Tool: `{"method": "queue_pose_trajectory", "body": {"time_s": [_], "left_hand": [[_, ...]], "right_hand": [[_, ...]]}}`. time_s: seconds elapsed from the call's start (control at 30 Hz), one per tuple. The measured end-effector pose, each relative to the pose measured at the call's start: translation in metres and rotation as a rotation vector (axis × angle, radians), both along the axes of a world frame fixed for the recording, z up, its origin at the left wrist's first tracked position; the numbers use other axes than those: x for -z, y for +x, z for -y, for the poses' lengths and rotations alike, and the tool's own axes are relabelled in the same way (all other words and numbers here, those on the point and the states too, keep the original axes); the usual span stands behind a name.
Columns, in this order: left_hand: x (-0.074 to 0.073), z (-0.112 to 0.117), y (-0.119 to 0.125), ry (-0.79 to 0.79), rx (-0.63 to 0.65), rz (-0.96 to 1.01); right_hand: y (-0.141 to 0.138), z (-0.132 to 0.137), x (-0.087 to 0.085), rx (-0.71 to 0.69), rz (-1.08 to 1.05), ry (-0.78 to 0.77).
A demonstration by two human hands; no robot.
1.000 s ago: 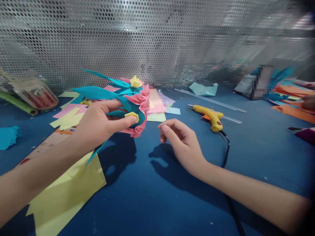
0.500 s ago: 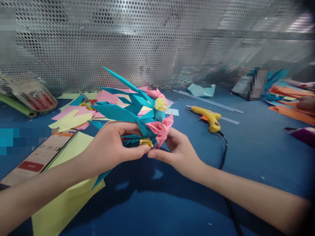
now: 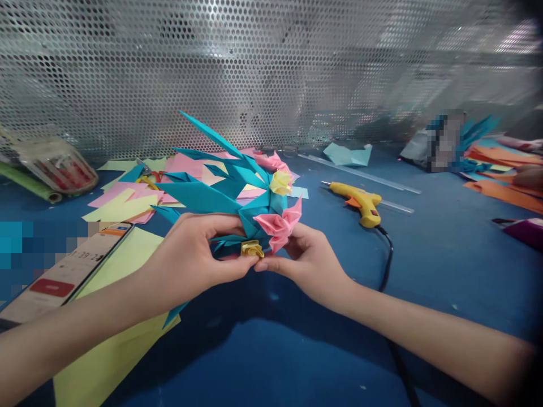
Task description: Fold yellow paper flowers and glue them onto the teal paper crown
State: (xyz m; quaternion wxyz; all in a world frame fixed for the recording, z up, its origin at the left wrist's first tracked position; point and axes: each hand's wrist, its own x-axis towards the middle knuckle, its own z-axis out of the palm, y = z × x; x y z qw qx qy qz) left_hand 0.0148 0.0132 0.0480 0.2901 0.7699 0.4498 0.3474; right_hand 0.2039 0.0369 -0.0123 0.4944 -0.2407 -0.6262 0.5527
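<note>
Between my two hands, above the table, is a folded paper flower piece (image 3: 250,209) with long pointed teal spikes. A pink paper flower (image 3: 280,223) and a yellow paper flower (image 3: 280,182) sit on its right side. Near its lower edge is a small yellow paper rose (image 3: 252,249), right by my thumbs. My left hand (image 3: 203,249) is closed around the left and lower part, fingers partly hidden behind the spikes. My right hand (image 3: 307,257) grips the right side from behind the pink flower; its fingertips are hidden. The two thumbs nearly meet below the rose.
A yellow glue gun (image 3: 358,203) with a black cord lies to the right, beside clear glue sticks (image 3: 365,175). Coloured paper sheets (image 3: 119,206), a phone (image 3: 68,271) and a tipped jar (image 3: 55,164) are at left. Another person's hand (image 3: 528,178) rests far right near orange paper.
The paper flower piece has tilted slightly and shifted a little to the right. Both hands keep nearly the same hold on it.
</note>
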Motion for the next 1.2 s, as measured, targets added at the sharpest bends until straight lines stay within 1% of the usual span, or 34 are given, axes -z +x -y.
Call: {"method": "queue_pose_trajectory", "body": {"time_s": [0.1, 0.17, 0.23, 0.37, 0.43, 0.5, 0.6, 0.7, 0.83, 0.93, 1.0, 1.2], "left_hand": [[0.004, 0.002, -0.001, 0.199, -0.043, -0.135], [0.006, 0.004, -0.002, 0.305, -0.047, -0.185], [0.007, 0.006, -0.002, 0.353, -0.047, -0.213], [0.013, 0.008, -0.003, 0.378, -0.085, -0.261], [0.015, 0.008, -0.004, 0.429, -0.102, -0.280], [0.017, 0.007, -0.004, 0.505, -0.095, -0.291], [0.015, 0.006, -0.003, 0.595, -0.049, -0.299], [0.011, 0.005, -0.002, 0.588, -0.022, -0.310], [0.008, 0.004, -0.001, 0.483, -0.012, -0.332], [0.009, 0.005, -0.001, 0.399, -0.015, -0.311], [0.010, 0.006, -0.002, 0.372, -0.021, -0.303], [0.011, 0.007, -0.003, 0.431, -0.015, -0.375]], "right_hand": [[0.001, -0.001, 0.000, -0.023, 0.010, -0.002], [0.001, -0.001, -0.001, -0.021, 0.017, 0.003], [0.002, -0.001, 0.000, -0.001, 0.027, 0.016], [0.003, -0.001, 0.001, 0.035, 0.066, 0.033], [0.003, -0.001, 0.002, 0.045, 0.093, 0.037], [0.004, -0.002, 0.001, 0.059, 0.124, 0.048], [0.005, -0.001, -0.001, 0.077, 0.165, 0.077], [0.005, 0.000, -0.003, 0.082, 0.180, 0.105], [0.006, 0.000, -0.004, 0.098, 0.204, 0.133], [0.007, 0.000, -0.003, 0.115, 0.229, 0.154], [0.008, 0.000, -0.002, 0.118, 0.231, 0.163], [0.007, 0.000, -0.002, 0.110, 0.208, 0.205]]}}
